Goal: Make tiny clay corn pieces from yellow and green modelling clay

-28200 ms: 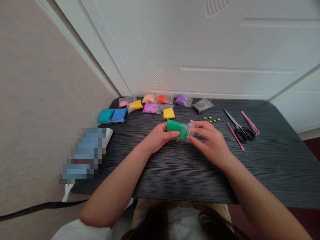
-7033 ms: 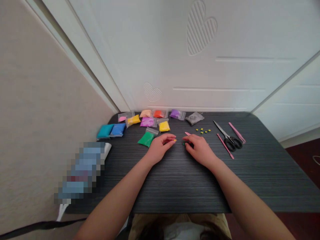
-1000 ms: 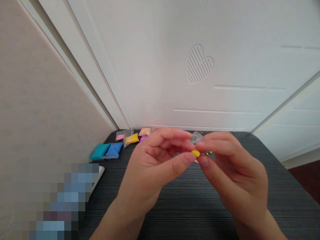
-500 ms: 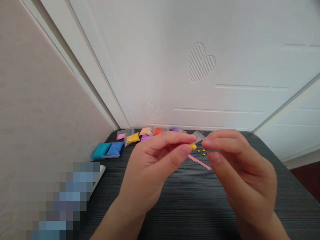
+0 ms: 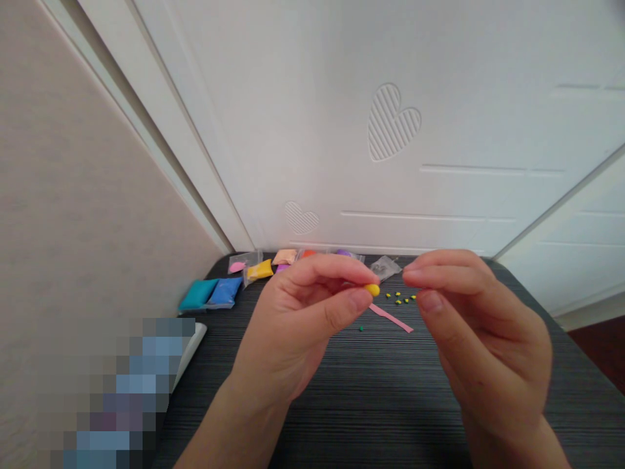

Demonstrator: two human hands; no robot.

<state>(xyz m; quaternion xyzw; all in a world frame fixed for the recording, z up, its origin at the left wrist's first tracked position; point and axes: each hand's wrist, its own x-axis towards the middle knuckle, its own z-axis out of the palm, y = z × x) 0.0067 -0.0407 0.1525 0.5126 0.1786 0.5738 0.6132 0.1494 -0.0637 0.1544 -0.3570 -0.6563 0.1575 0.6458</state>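
Between the thumb and forefinger of my left hand is a small, smooth lump of yellow clay, its rounded end sticking out to the right. My right hand hovers just beside it, thumb and fingertips slightly apart with nothing between them. Beyond the hands, several tiny yellow-and-green pieces lie on the dark table. A pink flat modelling tool rests below them, partly covered by my left hand. A little green bit sits to its left.
Clay packets line the table's back left, among them teal, blue, yellow and peach. A crumpled clear bag lies near the white panel. At left, a blurred-out object with a pale edge stands by the wall.
My right hand has drawn a little to the right, widening the gap between the hands. More of the yellow clay now shows at my left fingertips, and my left hand has shifted slightly left.
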